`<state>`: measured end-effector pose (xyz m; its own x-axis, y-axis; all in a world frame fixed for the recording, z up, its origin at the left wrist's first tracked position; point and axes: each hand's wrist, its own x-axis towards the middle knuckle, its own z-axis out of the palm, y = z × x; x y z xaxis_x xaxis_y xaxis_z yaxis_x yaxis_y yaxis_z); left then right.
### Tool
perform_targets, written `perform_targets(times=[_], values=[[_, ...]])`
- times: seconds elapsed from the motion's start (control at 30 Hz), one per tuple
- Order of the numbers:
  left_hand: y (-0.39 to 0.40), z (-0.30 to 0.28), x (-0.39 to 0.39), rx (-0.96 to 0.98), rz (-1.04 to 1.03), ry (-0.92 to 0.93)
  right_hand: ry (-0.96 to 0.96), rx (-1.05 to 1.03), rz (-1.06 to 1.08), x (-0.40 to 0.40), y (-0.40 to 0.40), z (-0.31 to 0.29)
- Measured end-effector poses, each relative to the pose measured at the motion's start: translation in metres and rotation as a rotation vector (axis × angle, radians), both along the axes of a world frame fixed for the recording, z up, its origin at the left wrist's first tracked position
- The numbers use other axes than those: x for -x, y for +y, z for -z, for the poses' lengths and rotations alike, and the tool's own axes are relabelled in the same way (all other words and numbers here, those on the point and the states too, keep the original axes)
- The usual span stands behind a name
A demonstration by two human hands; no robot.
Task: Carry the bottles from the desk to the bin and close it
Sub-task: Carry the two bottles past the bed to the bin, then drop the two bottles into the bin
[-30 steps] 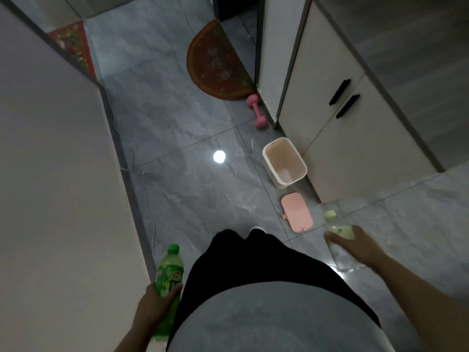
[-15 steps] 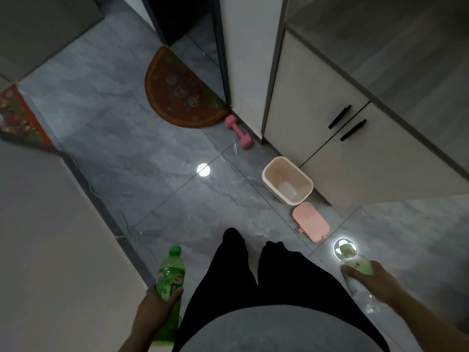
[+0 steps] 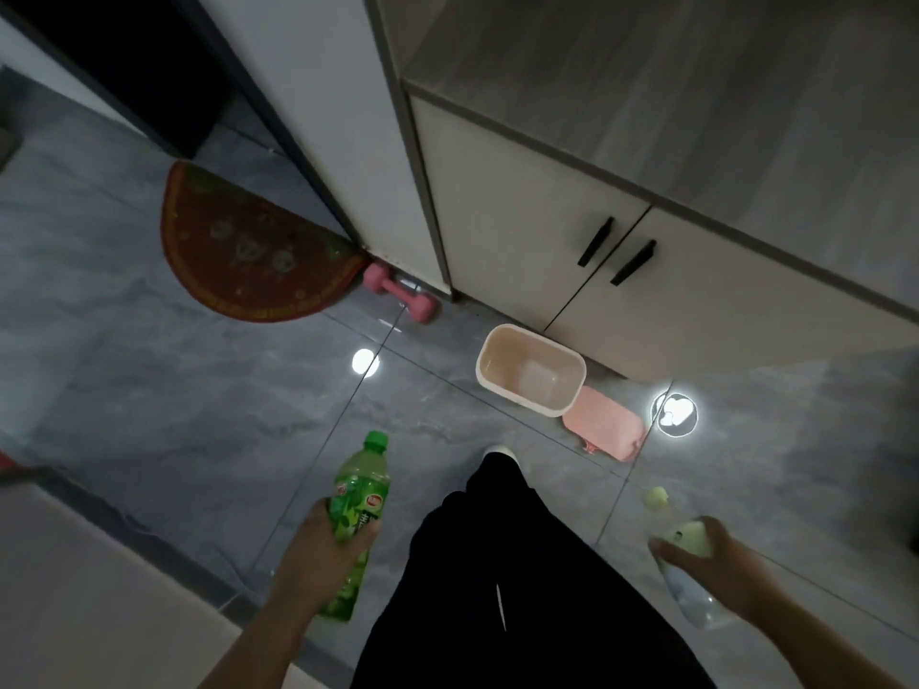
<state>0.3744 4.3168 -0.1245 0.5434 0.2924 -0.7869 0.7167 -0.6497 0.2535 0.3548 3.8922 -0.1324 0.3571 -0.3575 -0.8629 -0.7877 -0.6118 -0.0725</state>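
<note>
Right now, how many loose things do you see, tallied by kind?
Bottles: 2, a green bottle in the left hand and a clear bottle in the right hand
Bins: 1, open bin
Lids: 1, pink lid on the floor beside the bin
Dumbbells: 1, pink dumbbell
Mats: 1, half-round mat
Total: 6

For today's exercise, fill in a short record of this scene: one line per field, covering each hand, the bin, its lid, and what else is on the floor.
left hand: grips a green bottle
right hand: grips a clear bottle with a pale cap
bin: open, nothing visible inside, on the floor by the cabinet
lid: pink, lying on the floor beside the bin
other floor items: pink dumbbell, half-round mat
</note>
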Motion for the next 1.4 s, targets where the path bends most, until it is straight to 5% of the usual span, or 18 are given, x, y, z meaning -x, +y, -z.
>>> perform_targets(times=[0.4, 1.07, 1.4], values=[[-0.051, 0.099, -0.112, 0.084, 0.31, -0.072, -0.102, -0.132, -0.139, -0.093, 0.062, 0.099], [-0.068, 0.346, -0.204, 0.155, 0.591, -0.286, -0.277, 0.124, -0.536, -0.212, 0.114, 0.381], [-0.081, 0.391, -0.226, 0.157, 0.84, -0.501, -0.189, 0.147, -0.623, -0.223, 0.121, 0.498]])
